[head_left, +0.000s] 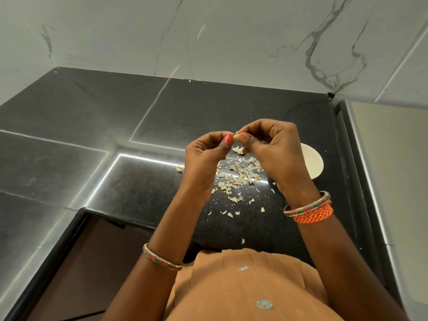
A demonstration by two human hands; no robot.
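Observation:
Both hands are raised over a black granite counter (139, 186). My left hand (203, 156) and my right hand (275, 149) meet at the fingertips and pinch a small pale garlic clove (236, 136) between thumbs and forefingers. Most of the clove is hidden by the fingers. Below the hands lies a scattered heap of pale papery peels (240, 174). A white bowl (312, 163) stands on the counter behind my right hand; my hand hides what is in it.
One stray peel piece (178, 169) lies left of the heap. Marble wall tiles (208, 38) rise behind the counter. A grey raised ledge (379, 163) runs along the right side. The counter's front edge (102, 213) steps back near my body.

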